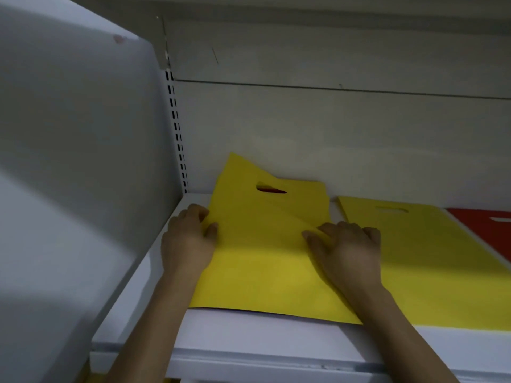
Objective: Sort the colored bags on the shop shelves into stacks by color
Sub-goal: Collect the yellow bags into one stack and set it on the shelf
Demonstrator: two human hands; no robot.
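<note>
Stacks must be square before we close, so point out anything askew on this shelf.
The top yellow bag, gripped at its sides by the left hand and right hand, lies twisted on its pile: its far corner rides up the back wall, and a crease runs across it. The neighbouring yellow stack lies flat.

The red bag (482, 230) at the far right is cut off by the frame edge. The bags beneath the top yellow bag (257, 261) are largely covered by it; only a red sliver is seen through its handle cutout (270, 188). The fingertips of the right hand (345, 250) are curled out of sight, so no grip can be confirmed.
</note>
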